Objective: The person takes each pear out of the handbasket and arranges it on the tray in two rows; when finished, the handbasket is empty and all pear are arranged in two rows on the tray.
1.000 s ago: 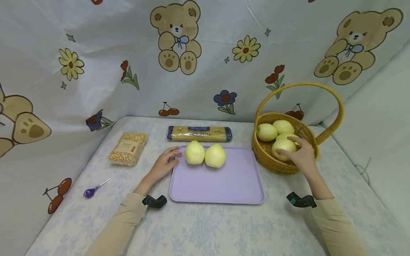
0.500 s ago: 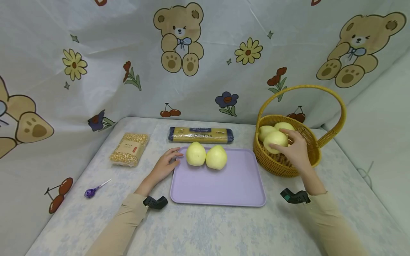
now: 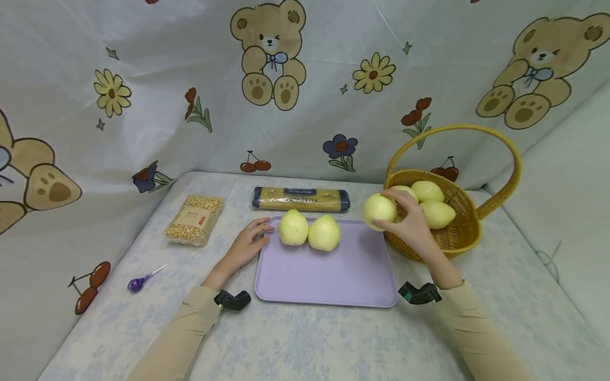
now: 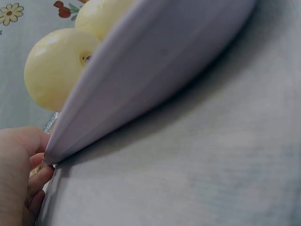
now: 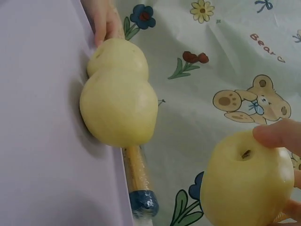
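Note:
My right hand [image 3: 412,225] pinches a pale yellow pear [image 3: 378,209] between thumb and fingers, above the tray's right back corner and the basket's left rim. In the right wrist view the held pear [image 5: 247,181] shows its stem hollow. My left hand [image 3: 245,243] touches the left rim of the lilac tray [image 3: 324,280], its fingers loosely bent at the back left corner. Two pears stand side by side at the tray's back, the left pear [image 3: 293,227] and the right pear [image 3: 324,233]. The wicker basket [image 3: 405,251] holds several more pears [image 3: 437,214].
A spaghetti pack [image 3: 302,200] lies behind the tray. To the left are a bag of corn kernels [image 3: 194,219] and a purple lollipop [image 3: 136,284]. The basket's tall handle [image 3: 517,159] arches over its opening. A printed cloth [image 3: 305,132] hangs behind the table.
My right hand has lifted a pear out of the basket and carried it left towards the tray. My left hand has stayed at the tray's rim.

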Demonstrator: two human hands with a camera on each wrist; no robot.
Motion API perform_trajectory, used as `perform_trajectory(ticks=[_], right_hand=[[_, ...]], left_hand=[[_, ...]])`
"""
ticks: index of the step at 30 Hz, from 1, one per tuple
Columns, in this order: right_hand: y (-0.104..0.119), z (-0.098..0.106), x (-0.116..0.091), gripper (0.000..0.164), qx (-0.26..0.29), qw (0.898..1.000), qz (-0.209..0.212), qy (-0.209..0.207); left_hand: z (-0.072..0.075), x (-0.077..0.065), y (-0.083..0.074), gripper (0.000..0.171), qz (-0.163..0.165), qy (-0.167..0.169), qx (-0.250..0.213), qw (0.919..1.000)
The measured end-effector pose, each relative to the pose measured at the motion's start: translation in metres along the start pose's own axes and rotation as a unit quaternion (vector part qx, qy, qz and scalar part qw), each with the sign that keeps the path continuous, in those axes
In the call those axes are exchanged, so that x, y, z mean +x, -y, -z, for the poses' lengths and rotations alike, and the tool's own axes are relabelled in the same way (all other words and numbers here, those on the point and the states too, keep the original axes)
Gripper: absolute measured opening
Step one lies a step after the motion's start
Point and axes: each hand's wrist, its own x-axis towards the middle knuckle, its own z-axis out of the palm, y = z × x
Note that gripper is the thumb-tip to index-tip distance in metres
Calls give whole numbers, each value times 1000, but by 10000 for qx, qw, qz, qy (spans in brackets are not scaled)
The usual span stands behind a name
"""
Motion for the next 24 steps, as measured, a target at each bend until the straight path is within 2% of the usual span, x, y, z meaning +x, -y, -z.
perform_trajectory(ticks=[7, 10, 15, 24], right_hand=[[-4, -16, -3, 62, 2, 9978, 317, 578], [-8, -22, -4, 61, 174, 9959, 433, 775], [-15, -31, -4, 62, 297, 9936, 326, 1043], [-29, -41, -7, 64, -258, 9900, 420, 1324]], left_hand=[[3, -2, -3, 27, 38, 25, -21, 10000], [3, -1, -4, 27, 35, 10, 5, 10000], [2, 0, -3, 26, 19, -18, 52, 10000], [0, 0, 0, 26, 10, 30, 14, 10000]])
